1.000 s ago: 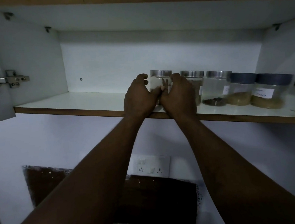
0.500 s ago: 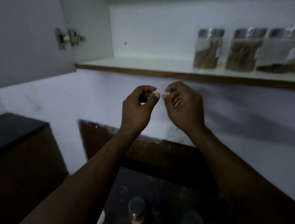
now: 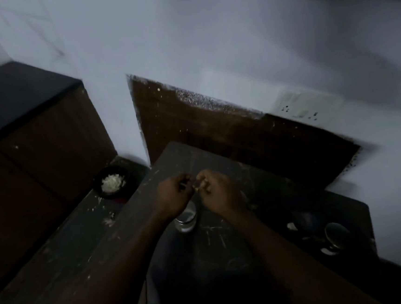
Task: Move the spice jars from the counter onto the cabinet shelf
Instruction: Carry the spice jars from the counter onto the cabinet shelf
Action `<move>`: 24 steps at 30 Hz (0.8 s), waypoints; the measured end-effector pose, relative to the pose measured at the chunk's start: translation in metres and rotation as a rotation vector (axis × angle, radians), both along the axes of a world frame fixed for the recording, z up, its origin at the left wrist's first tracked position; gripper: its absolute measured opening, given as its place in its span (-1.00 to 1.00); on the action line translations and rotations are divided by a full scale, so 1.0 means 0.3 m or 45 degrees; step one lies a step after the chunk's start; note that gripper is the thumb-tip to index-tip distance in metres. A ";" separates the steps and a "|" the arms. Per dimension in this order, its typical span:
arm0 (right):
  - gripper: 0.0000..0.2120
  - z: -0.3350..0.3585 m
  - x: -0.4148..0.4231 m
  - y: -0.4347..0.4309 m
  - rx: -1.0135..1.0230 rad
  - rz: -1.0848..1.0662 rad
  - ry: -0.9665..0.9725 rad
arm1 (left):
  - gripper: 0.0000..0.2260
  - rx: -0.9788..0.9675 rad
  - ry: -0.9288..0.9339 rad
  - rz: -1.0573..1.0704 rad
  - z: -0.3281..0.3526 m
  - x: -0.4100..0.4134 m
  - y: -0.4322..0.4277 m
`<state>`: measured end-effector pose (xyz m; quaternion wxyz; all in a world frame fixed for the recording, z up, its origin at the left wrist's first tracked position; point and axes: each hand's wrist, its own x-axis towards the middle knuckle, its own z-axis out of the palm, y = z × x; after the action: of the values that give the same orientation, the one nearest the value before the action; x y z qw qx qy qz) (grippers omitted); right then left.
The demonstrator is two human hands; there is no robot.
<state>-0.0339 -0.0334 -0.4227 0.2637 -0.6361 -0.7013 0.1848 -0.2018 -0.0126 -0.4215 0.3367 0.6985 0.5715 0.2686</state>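
My left hand [image 3: 172, 198] and my right hand [image 3: 219, 194] hover side by side above the dark counter [image 3: 216, 233], fingers loosely curled, nothing held in either. Just below and between them stands a clear spice jar [image 3: 186, 219] with a silver lid, partly hidden by my left wrist. Another jar with a dark lid [image 3: 338, 238] stands at the right end of the counter. The cabinet shelf is out of view.
A black bowl with white bits [image 3: 112, 182] sits on the lower ledge at the left. A dark cabinet block [image 3: 20, 99] rises at the far left. A wall socket plate [image 3: 308, 106] is on the white wall behind the counter.
Both hands let go of the jar on the shelf and came down to just above the counter. The view swung down, so the shelf and its jars left the frame.
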 end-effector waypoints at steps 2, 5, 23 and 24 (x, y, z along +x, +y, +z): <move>-0.76 -0.073 -0.065 0.003 -0.084 -0.021 0.018 | -0.91 -0.092 0.015 -0.006 -0.093 -0.064 0.006; -0.63 -0.167 -0.123 -0.008 -0.280 -0.078 -0.017 | -0.59 -0.048 0.254 -0.090 -0.216 -0.124 0.006; -0.11 -0.236 -0.161 -0.053 -0.560 -0.163 0.086 | -0.12 -0.178 0.113 -0.305 -0.349 -0.124 0.058; -0.13 -0.208 -0.146 -0.050 -0.492 -0.173 0.115 | -0.13 -0.154 0.007 -0.277 -0.310 -0.113 0.061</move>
<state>-0.0778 -0.0485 -0.4849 0.1797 -0.7118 -0.5957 0.3259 -0.2357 0.0058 -0.5146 0.4038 0.7355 0.5085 0.1937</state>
